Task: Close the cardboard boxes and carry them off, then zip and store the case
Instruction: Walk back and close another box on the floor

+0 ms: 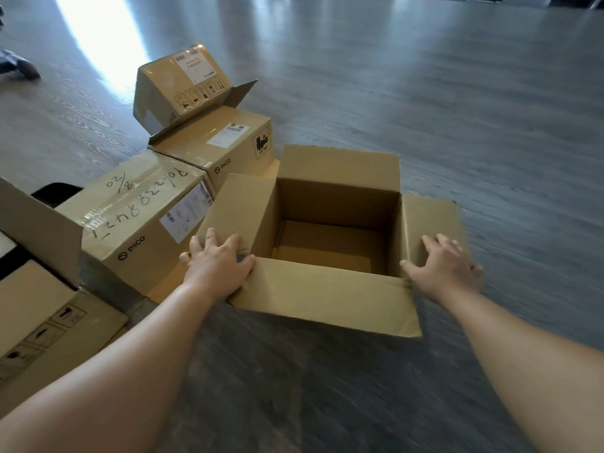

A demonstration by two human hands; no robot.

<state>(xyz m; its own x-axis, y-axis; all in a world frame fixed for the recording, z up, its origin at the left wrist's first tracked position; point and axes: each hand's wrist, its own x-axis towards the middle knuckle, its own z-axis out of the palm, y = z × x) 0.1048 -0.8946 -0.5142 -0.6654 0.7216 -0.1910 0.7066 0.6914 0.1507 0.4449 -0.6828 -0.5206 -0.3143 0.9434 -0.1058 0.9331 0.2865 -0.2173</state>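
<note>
From the head view, an open cardboard box (330, 237) sits on the grey floor (457, 109), right in front of the person. All four flaps stick out and it looks empty inside. The left hand (217, 259) lies on the left flap (240, 207) with its fingers (210, 238) spread almost flat, thumb at the box corner. The right hand (441, 261) lies on the right flap (431, 223) the same way, holding nothing tight. I think both hands sit there so they can fold the side flaps in first. Just to the left are two shut PICO boxes (137, 217), and a small tilted box (179, 83) sits on the far one. I cannot see the case clearly.
</note>
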